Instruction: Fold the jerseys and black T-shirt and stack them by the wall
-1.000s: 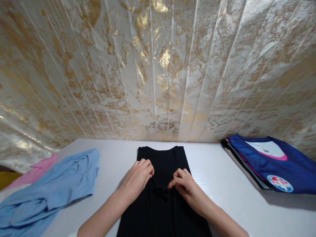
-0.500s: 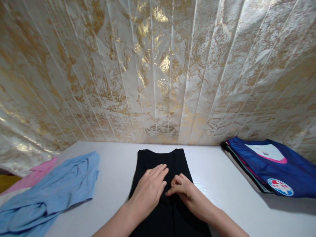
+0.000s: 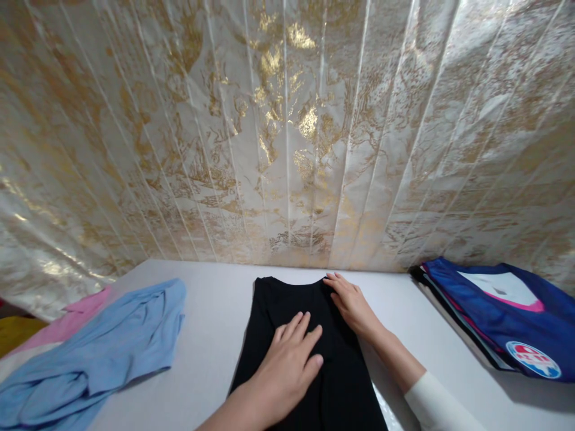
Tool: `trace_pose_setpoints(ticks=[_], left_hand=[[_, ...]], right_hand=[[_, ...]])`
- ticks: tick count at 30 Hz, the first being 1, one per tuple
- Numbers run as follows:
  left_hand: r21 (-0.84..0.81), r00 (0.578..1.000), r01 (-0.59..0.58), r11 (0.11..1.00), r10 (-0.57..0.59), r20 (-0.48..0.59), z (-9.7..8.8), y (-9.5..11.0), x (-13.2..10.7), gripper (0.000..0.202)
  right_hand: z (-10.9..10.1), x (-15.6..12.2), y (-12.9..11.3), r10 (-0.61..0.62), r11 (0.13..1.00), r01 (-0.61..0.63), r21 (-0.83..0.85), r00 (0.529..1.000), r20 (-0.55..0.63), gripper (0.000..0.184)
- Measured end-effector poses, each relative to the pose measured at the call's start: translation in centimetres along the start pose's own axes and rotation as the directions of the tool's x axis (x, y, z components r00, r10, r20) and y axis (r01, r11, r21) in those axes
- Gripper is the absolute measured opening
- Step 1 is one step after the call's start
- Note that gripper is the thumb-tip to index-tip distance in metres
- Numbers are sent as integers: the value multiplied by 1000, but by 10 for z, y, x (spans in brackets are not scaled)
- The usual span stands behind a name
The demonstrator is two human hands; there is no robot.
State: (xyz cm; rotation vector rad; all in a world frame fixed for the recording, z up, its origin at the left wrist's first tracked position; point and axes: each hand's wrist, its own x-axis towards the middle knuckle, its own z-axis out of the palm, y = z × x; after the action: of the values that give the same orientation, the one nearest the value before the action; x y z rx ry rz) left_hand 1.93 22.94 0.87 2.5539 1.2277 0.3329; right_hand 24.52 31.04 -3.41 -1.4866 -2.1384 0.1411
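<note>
I've got my left hand (image 3: 290, 365) near centre, palm down, fingers loosely spread toward far right, thumb out — forearm (image 3: 238, 407) from the near edge. Right hand (image 3: 353, 302) farther, rightward — fingers extended far-left, wrist (image 3: 375, 335) slanting in from near right.

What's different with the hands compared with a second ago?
The left hand moved from the left side of the black garment to its middle, fingers now spread. The right hand moved from the middle to the far right corner, its curled fingers opened out. The light blue garment and folded stack stayed put.
</note>
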Motion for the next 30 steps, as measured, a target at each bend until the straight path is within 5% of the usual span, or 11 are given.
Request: trace_pose_setpoints(ticks=[6,11,15,20,30], left_hand=[[153,931,320,935,-280,-234,-23,-34,30,26],[161,930,319,934,-275,-244,-21,-56,42,19],[157,910,363,918,-312,-274,-45,-96,52,38],[154,963,258,954,-242,-115,-69,-142,65,16],[134,974,216,967,-204,-96,-61,-148,76,14]], right_hand=[[-7,20,8,50,999,-50,-10,998,-23,45],[2,28,11,45,999,-45,-2,999,-6,41],[1,26,9,52,999,-52,-10,999,-13,41],[-8,27,-14,22,999,-22,-27,1000,-10,36],[17,63,-88,-14,999,23,-46,984,177,16]])
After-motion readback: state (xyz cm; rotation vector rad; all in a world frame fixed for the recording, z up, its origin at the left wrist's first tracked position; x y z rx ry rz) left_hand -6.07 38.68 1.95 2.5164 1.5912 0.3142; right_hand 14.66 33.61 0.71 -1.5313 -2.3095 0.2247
